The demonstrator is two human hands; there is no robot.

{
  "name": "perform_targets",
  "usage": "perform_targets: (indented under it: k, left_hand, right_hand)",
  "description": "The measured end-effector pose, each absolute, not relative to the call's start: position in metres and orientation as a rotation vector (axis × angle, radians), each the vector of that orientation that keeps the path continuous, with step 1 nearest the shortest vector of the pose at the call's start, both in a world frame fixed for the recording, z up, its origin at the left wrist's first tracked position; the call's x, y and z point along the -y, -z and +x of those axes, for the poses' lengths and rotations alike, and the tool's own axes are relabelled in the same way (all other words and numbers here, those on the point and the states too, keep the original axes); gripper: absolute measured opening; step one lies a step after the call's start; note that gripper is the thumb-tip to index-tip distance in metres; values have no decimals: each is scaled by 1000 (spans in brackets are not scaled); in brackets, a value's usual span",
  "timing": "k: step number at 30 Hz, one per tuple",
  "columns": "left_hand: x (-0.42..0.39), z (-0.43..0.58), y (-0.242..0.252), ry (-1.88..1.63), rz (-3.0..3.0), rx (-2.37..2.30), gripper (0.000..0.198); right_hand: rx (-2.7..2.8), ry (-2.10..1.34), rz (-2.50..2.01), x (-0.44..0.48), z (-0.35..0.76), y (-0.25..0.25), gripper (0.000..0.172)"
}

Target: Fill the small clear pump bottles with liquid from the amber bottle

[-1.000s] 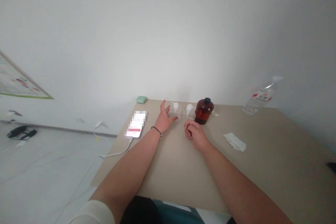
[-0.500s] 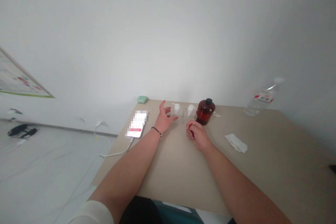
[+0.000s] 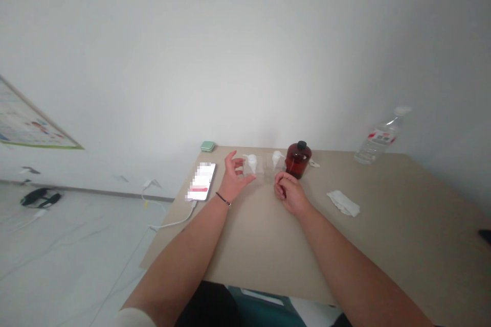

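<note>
Because my spread left grip (image 3: 235, 179) nearly touches the clear white-nozzled plastic bottle (image 3: 252, 165), a clumsy nudge could topple it. My right grip (image 3: 288, 193) curls empty.

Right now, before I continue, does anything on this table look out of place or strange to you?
One thing stands out: a crumpled white tissue lies alone on the tan table, right of the amber bottle, and looks like discarded litter. A small pale scrap also sits beside the bottle. Nothing looks spilled or tipped over.
</note>
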State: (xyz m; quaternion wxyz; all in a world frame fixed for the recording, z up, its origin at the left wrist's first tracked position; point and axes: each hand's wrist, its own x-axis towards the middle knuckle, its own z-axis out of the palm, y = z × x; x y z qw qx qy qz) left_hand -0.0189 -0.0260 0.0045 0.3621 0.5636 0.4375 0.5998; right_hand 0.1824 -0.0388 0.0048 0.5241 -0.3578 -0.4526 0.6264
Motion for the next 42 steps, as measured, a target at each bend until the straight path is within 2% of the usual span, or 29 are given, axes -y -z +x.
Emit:
perform_targets:
  k: [5, 13, 21, 32, 34, 38, 42]
  left_hand:
    - [52, -15, -4, -1394, 1575, -1080, 104]
    - [66, -10, -1, -1250, 1700, -1100, 105]
    - [64, -7, -3, -1147, 1746, -1047, 100]
    - [55, -5, -3, -1042, 1766, -1006, 98]
    - [54, -5, -5, -1026, 1793, -1007, 94]
    - [54, -6, -9, -992, 1907, -1001, 72]
    - [54, -7, -11, -958, 1862, -987, 69]
  right_hand:
    - [1125, -1376, -916, 43, 188, -5, 3]
    - [1467, -1101, -904, 60, 192, -14, 23]
    - [1527, -1058, -898, 53, 179, 1, 34]
    - [1561, -1007, -984, 53, 171, -5, 29]
    - [1540, -1052, -1009, 55, 171, -7, 31]
    - [1482, -1131, -1011, 57, 169, -10, 31]
    - [1447, -1123, -1017, 58, 168, -8, 27]
